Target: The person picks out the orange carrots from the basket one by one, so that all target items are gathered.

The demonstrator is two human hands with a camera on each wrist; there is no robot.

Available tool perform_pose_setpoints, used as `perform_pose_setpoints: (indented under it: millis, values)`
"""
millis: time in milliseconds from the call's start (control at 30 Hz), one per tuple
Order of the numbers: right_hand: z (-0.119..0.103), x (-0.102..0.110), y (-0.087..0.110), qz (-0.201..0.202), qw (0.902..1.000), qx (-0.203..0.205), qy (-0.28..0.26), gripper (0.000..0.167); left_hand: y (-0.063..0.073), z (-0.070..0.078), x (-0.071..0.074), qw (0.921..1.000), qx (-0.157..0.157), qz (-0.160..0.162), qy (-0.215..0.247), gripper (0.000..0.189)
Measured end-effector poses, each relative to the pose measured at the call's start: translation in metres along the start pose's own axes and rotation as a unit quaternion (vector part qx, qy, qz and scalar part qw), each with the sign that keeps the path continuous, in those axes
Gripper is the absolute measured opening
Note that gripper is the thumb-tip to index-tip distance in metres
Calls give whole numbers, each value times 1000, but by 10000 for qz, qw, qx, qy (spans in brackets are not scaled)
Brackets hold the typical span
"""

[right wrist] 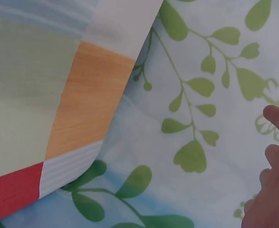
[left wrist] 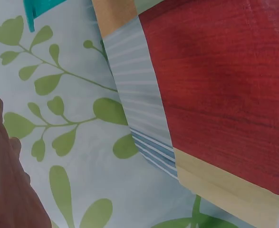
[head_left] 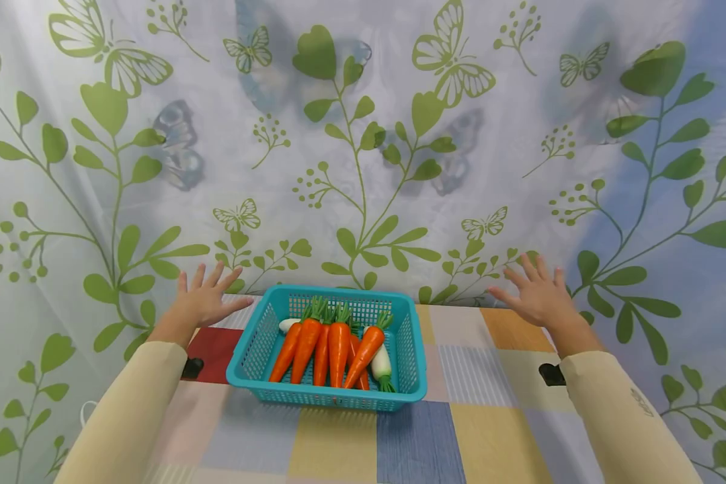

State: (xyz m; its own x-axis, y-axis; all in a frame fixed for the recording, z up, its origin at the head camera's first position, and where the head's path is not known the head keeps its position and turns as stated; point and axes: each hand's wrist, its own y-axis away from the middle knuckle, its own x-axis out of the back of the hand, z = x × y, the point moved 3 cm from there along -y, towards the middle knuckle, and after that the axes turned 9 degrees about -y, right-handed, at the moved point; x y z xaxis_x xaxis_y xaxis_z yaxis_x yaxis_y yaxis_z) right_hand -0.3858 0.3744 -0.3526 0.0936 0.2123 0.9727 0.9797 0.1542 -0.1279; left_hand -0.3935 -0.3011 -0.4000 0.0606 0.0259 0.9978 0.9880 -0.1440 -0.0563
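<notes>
A teal plastic basket [head_left: 333,398] stands on the patchwork-patterned table, left of the middle in the head view. Several orange carrots [head_left: 305,349] with green tops lie side by side in it. A white radish [head_left: 381,363] with green leaves lies at the right among them, and a white tip [head_left: 288,325] of another vegetable shows at the left. My left hand [head_left: 204,302] is held up to the left of the basket with fingers spread, holding nothing. Well to the right of the basket, my right hand [head_left: 540,299] is raised the same way, its fingers spread and no object in it.
The table [head_left: 411,444] has a cover of coloured squares. Behind it hangs a white curtain [head_left: 363,168] with green leaves and butterflies. Small black objects lie near each wrist, one at the left [head_left: 192,368] and one at the right [head_left: 552,374].
</notes>
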Motion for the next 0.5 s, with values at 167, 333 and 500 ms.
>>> perform_pose_setpoints:
  millis: [167, 333, 500]
  values:
    - [-9, -6, 5, 168, 9998, 118, -37, 93, 4, 3, -2, 10000, 3, 27, 89, 97]
    - [-22, -11, 10, 243, 9992, 287, -124, 88, 9, 9, -1, 9999, -23, 50, 111, 97]
    - [-40, -16, 13, 278, 9978, 586, -151, 83, 14, 14, 0, 9998, -21, 104, 163, 96]
